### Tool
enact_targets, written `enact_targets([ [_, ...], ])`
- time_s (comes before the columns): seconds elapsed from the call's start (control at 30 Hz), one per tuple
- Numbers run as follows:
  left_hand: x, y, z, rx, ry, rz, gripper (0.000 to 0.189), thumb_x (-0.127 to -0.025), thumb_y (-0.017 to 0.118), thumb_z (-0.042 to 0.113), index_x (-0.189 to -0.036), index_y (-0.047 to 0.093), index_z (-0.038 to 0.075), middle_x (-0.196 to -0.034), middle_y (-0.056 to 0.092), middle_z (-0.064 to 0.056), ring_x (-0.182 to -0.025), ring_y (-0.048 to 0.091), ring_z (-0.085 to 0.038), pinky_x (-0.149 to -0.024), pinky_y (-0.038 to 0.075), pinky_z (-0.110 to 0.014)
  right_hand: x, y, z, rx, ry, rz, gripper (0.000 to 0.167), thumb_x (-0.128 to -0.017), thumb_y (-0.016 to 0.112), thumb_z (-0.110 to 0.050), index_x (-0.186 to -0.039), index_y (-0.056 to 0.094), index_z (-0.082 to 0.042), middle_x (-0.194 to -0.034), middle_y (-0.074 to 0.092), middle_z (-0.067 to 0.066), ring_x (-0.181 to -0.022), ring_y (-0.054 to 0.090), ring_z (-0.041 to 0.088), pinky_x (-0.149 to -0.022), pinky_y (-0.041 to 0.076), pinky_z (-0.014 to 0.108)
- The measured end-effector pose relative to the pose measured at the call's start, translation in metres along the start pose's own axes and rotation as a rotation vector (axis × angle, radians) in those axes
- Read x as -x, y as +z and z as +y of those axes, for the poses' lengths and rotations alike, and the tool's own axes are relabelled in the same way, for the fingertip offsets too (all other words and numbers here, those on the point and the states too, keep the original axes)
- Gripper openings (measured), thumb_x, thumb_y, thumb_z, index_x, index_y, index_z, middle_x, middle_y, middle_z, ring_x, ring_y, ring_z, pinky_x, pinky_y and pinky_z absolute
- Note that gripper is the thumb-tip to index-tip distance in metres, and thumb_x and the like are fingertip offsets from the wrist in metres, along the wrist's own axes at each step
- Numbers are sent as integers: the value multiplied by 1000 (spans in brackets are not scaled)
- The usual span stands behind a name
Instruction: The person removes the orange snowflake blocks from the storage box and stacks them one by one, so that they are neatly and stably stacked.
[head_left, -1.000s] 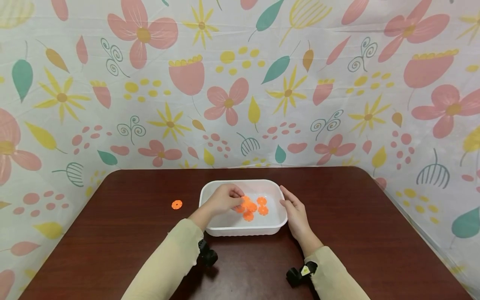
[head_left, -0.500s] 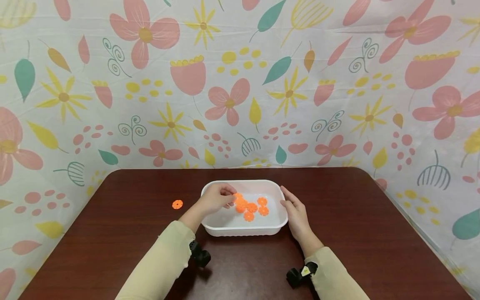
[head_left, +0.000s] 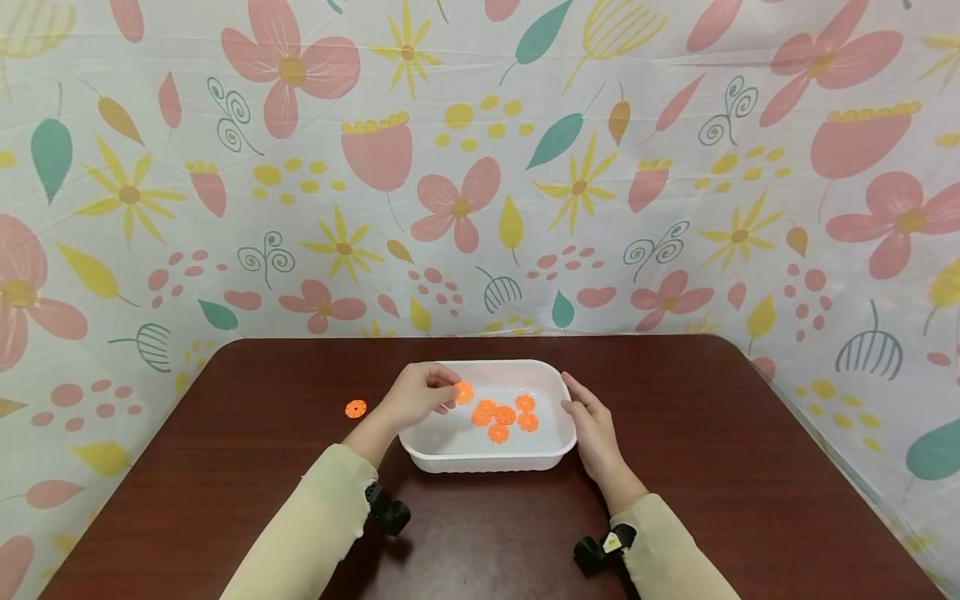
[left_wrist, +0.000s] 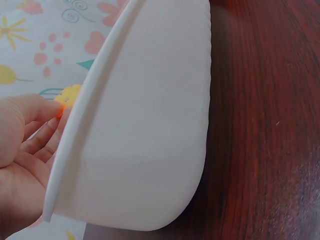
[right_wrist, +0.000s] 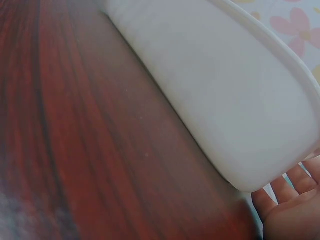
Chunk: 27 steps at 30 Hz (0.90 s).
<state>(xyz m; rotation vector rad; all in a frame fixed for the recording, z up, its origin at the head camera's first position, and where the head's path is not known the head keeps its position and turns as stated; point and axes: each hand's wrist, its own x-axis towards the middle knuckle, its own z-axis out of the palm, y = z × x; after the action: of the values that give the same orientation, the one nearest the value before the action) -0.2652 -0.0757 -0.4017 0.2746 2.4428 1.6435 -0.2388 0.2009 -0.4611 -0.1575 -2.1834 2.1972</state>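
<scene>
Head view: orange disc (head_left: 465, 392) juts rightward from the left-hand grip (head_left: 415, 395).

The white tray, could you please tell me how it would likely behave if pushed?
The white tray would probably slide rather than tip, being low and wide. It looks fairly stiff, with no visible bend where the right hand grips its rim. The orange discs lying inside might shift if it were jerked.

I had a dark reddish-brown desk (head_left: 487, 525) on my feed, rounded far corners, plus a pretty busy white backdrop (head_left: 420, 83) behind it, all pink flowers (head_left: 459, 207), yellow blooms (head_left: 578, 187) and teal leaves (head_left: 555, 141).
</scene>
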Motion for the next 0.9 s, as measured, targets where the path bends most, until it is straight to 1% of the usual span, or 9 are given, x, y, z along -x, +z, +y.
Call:
enact_targets([
  [0.2, 3, -8, 1, -8, -17, 37, 13, -88, 66, 10, -100, 69, 7, -84, 67, -8, -71, 65, -16, -65, 58, -31, 0, 0, 0, -2, 6, 6, 49, -95, 41, -6, -144, 40, -14, -152, 35, 0, -140, 30, 14, -114, 27, 34],
  [0.4, 6, -15, 1, -11, -19, 77, 14, -87, 67, 11, -101, 69, 7, -84, 67, -9, -70, 65, -16, -65, 58, -31, 0, 1, 0, -3, 3, 6, 50, -95, 41, -6, -144, 40, -13, -152, 35, -1, -139, 31, 13, -114, 27, 34],
  [0.57, 7, -21, 0, 3, -9, 103, 14, -87, 67, 10, -101, 69, 7, -86, 67, -9, -71, 65, -16, -65, 58, -31, 0, 1, 0, -6, -1, 2, 50, -95, 41, -6, -144, 39, -13, -152, 35, -1, -139, 30, 12, -114, 27, 34],
  [0.73, 9, -28, -3, 16, 23, 123, 15, -87, 66, 9, -101, 68, 4, -90, 69, -12, -70, 66, -15, -64, 58, -31, 1, 0, 0, -7, -4, -2, 50, -95, 40, -6, -144, 39, -13, -152, 34, 0, -140, 30, 13, -114, 27, 34],
  [0.9, 12, -35, -6, 22, 35, 146, 18, -87, 66, 9, -103, 68, 2, -90, 69, -13, -71, 66, -16, -64, 57, -30, 1, 0, -1, -12, -7, -3, 50, -95, 40, -6, -144, 39, -12, -152, 35, -1, -139, 30, 12, -114, 27, 34],
])
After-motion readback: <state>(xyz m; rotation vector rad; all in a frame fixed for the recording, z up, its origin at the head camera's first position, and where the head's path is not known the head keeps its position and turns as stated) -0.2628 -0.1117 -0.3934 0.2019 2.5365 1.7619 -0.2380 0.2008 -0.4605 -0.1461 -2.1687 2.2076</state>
